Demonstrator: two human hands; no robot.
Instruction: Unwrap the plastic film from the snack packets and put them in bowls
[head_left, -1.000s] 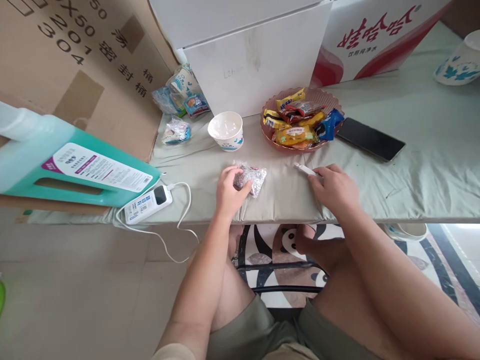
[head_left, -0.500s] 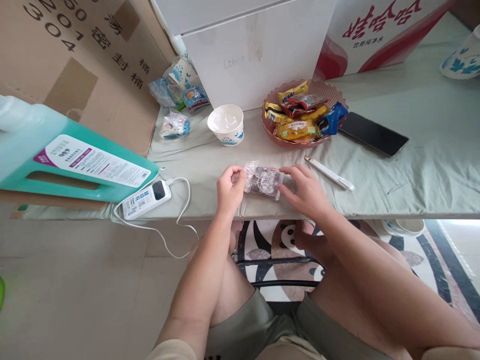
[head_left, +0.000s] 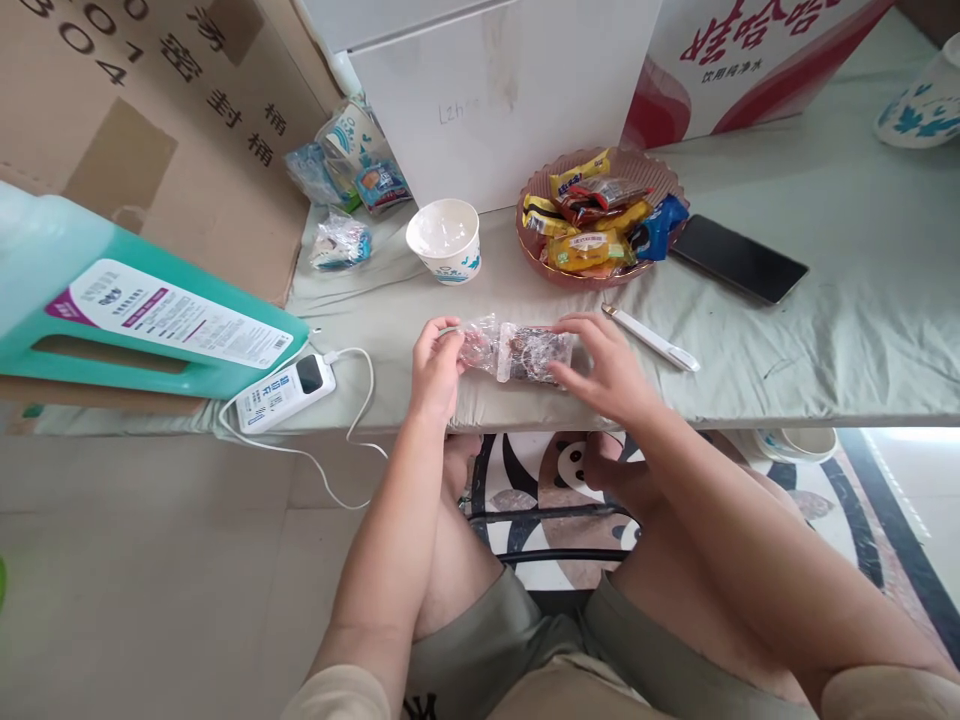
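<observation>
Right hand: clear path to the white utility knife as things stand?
Likely yes: the knife lies just beside the right hand, nothing visible between them, though that hand is at the clear wrapper.

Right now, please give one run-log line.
left hand: holds clear crinkly plastic packet | right hand: at other end | slim white cutter: on pale-green cloth

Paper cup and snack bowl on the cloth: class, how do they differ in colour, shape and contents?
The paper cup is white with blue print; the snack bowl is pinkish brown. The cup is narrow and smooth-rimmed, the bowl wider with a wavy rim. Wrapped snacks fill the bowl; none show in the cup. Both stand upright.
</observation>
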